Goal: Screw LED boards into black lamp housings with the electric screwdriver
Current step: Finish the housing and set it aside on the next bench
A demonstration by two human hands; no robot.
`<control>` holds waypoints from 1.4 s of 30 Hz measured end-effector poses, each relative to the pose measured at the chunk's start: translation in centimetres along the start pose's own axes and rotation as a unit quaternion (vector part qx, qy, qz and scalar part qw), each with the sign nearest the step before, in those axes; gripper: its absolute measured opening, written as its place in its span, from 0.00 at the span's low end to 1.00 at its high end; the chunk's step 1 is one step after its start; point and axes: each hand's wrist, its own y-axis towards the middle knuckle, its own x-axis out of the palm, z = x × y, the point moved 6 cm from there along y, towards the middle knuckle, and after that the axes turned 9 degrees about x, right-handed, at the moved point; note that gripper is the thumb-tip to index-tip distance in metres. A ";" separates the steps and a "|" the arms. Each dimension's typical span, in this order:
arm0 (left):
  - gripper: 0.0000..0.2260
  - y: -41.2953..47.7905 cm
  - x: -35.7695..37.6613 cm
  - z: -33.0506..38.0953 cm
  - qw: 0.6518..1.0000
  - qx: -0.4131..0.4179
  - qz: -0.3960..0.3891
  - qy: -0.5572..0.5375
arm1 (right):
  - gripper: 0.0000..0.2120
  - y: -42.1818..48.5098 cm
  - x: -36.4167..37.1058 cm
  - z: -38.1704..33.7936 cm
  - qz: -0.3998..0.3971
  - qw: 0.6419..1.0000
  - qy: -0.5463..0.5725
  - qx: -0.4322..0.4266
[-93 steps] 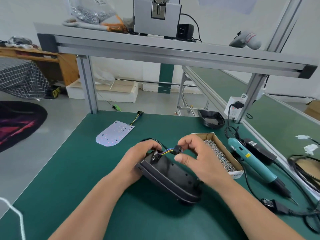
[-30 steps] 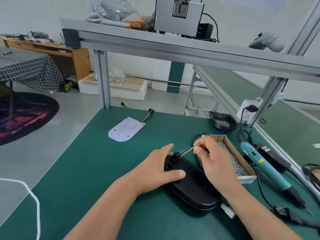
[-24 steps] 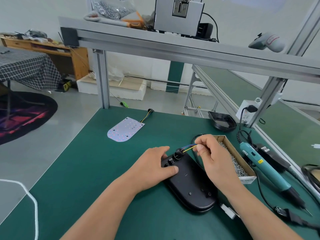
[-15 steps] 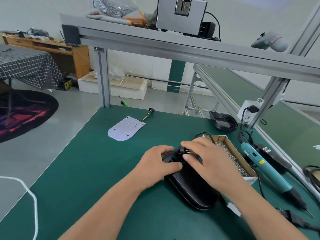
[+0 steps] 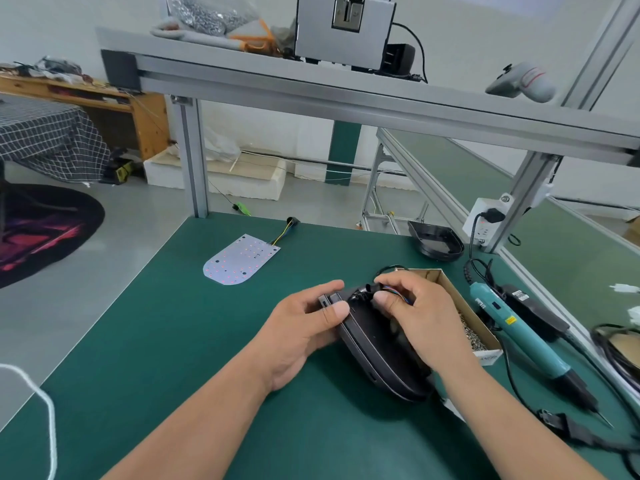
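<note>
Both hands hold one black lamp housing point(image 5: 374, 344): left hand point(image 5: 298, 327) grips its far end, right hand point(image 5: 422, 317) pinches its coloured wires point(image 5: 396, 292); LED board point(image 5: 240, 259) lies at eleven o'clock.

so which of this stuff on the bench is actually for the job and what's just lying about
In the job: black lamp housing, held in left hand; its wires, pinched by right hand; LED board; electric screwdriver; box of screws; spare housing.
Lying about: bag of hardware on the shelf; grey box; white cord.
</note>
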 end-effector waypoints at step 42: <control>0.18 -0.9 3.2 0.4 0.994 -0.004 -0.007 -0.108 | 0.09 -0.7 2.4 -1.1 -0.149 0.980 0.132 -0.006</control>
